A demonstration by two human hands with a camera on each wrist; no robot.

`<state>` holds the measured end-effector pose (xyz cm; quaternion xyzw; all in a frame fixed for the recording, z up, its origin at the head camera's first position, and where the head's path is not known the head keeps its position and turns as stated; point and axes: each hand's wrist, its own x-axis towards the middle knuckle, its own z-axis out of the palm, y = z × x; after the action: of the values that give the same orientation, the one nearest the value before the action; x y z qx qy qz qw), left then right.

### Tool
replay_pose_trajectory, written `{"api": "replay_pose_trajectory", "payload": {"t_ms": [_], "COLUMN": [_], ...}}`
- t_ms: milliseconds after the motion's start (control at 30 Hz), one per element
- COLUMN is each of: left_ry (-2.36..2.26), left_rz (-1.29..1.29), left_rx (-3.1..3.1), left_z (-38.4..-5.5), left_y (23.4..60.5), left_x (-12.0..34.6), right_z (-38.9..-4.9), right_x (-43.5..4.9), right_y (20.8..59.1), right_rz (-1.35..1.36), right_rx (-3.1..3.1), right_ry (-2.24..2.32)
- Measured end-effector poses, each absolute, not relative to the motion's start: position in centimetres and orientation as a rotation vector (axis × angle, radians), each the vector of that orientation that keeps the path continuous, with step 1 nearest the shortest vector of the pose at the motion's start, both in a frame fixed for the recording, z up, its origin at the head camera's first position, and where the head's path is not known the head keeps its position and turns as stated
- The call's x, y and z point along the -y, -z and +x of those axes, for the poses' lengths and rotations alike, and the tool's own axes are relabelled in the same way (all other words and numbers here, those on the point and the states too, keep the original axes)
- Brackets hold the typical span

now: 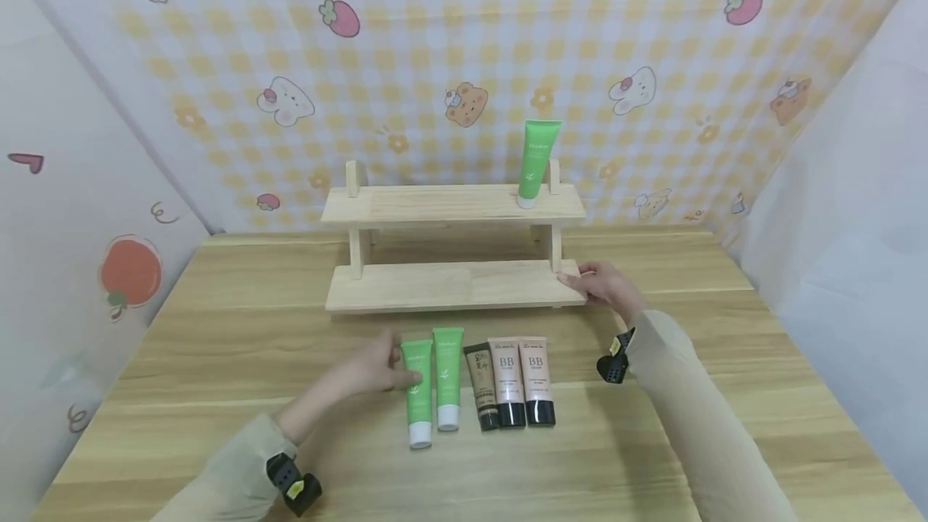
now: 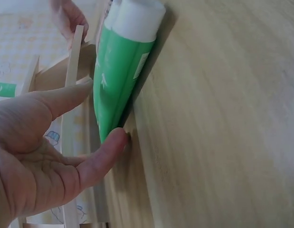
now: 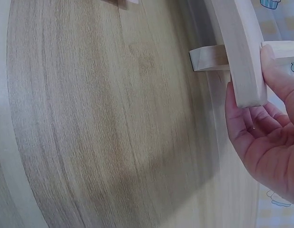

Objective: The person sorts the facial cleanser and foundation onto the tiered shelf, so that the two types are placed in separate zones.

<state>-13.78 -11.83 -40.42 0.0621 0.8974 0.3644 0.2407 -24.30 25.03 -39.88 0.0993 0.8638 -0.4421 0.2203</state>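
My left hand [image 1: 373, 365] is at the leftmost green tube [image 1: 418, 393], which lies on the table. In the left wrist view the thumb [image 2: 73, 99] and forefinger [image 2: 101, 161] stand spread on either side of a tube [image 2: 123, 66]; firm contact cannot be told. Another green tube [image 1: 449, 377] lies just right of it. My right hand [image 1: 605, 287] grips the right end of the two-tier wooden shelf's lower board [image 1: 457, 284], thumb above and fingers beneath. On the upper board [image 1: 435, 201], a green tube [image 1: 536, 159] stands on its white cap at the right.
Right of the green tubes lie a small brown-gold tube [image 1: 482, 385] and two pink BB cream tubes [image 1: 507, 381] with black caps. A yellow checked cloth [image 1: 435, 63] hangs behind the wood-grain table [image 1: 239, 312]. White sheets [image 1: 58, 184] stand at both sides.
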Motion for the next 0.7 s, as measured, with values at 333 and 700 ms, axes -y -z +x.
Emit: {"api": "replay_pose_trajectory", "payload": {"t_ms": [333,700], "left_ry": [-1.028,-1.075], "left_rz": [0.048,0.079], "left_rx": [-2.493,-2.358], "left_z": [-13.4,-12.7], "left_y": [41.1,41.4], "left_x": [10.9,10.3], "right_z": [-24.5,-24.2], "right_x": [-25.0,-25.2], "right_y": [39.6,39.8], "right_rz": [0.274,0.202], "right_rx": [-2.369,-2.334], "right_ry": [1.212,1.25]}}
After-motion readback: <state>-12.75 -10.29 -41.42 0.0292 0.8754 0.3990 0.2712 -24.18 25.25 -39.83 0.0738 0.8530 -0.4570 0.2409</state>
